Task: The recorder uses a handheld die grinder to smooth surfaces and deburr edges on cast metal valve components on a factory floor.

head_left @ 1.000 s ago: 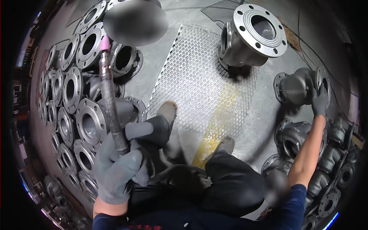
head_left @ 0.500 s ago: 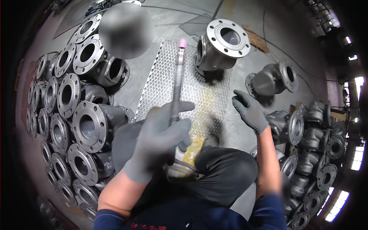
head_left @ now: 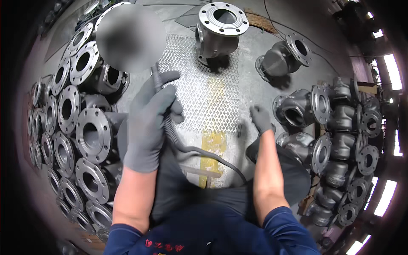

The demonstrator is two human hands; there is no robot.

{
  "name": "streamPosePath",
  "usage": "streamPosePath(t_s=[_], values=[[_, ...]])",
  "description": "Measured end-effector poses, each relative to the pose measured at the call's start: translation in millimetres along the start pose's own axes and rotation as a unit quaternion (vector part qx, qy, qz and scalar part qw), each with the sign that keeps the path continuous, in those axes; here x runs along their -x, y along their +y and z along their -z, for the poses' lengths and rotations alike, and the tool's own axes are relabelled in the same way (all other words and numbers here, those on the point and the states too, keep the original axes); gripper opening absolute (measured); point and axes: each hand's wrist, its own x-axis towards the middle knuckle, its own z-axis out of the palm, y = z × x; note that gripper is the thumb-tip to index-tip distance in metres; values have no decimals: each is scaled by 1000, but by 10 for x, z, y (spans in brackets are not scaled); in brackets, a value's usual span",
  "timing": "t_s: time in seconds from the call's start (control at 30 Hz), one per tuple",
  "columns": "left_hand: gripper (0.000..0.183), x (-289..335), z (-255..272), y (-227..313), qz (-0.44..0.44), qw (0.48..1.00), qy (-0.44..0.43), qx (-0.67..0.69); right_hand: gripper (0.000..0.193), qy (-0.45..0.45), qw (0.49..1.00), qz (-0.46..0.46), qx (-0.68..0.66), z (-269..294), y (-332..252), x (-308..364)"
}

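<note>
Here's the left hand (head_left: 146,121), gloved in grey, just off the left edge of the metal mesh sheet (head_left: 195,97), and its grip is closed around a welding torch (head_left: 157,80)! The torch is angled upward, its tip lost in blur. Over to the right hand (head_left: 260,119), off the mesh sheet's right edge near its near end: fingers loosely curled, no object visible in them, and I cannot tell how tightly that grip is closed.

The step in hand, as I read it, is carrying the torch, with the right hand free. Any next move with it calls for slack in the cable (head_left: 199,150), which snakes across the floor on the near side of the mesh sheet.

Now the count! One torch, one cable, one mesh sheet, two gloved hands. One flanged valve body (head_left: 216,46) stands upright at the mesh sheet's far end. A second, tilted valve body (head_left: 278,59) sits to the sheet's right, well apart from it. Two more valve bodies (head_left: 293,102) lie on that side, closer in. Left of the sheet, a large stack of flanged castings (head_left: 80,136); far right, a pile of castings (head_left: 342,119). Both overlap too much for a sure number!
</note>
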Motion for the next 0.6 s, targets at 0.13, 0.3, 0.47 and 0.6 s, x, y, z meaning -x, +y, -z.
streamPosePath(t_s=[0.13, 0.3, 0.47, 0.6], values=[[41, -35, 48, 65, -2, 997, 53, -49, 92, 4, 989, -141, -37, -703, 209, 283], [37, -195, 36, -71, -13, 987, 92, -133, 87, -8, 991, -121, -61, -1487, 537, -42], [26, -658, -244, -367, -37, 961, 109, -251, 59, -5, 980, -133, -147, -1494, 535, -101], [23, -1143, -952, -641, -115, 943, -7, -312, 56, -27, 986, -55, -155, -1379, 481, -38]])
